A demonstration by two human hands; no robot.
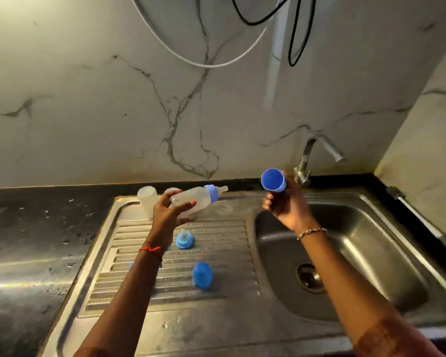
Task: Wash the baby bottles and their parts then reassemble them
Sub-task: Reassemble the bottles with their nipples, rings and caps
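Blue cap (273,180) gripped by my right hand (287,206), bottle (193,198) by my left hand (168,213), I'm reassembling, probably fitting cap over teat (223,188) next.

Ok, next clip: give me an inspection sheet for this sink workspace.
Surface: ribbed steel drainboard; sink basin to its right.
Job's things: assembled bottle, uncapped; blue cap in hand; teat with collar and second cap resting on the drainboard; bare bottle upright at its back.
Clutter: nothing seen.
Hands: left hand grips the assembled bottle; right hand holds the blue cap.
Cables: white cable and black cable hang on the wall.
Surroundings: marble wall, tap behind the basin.
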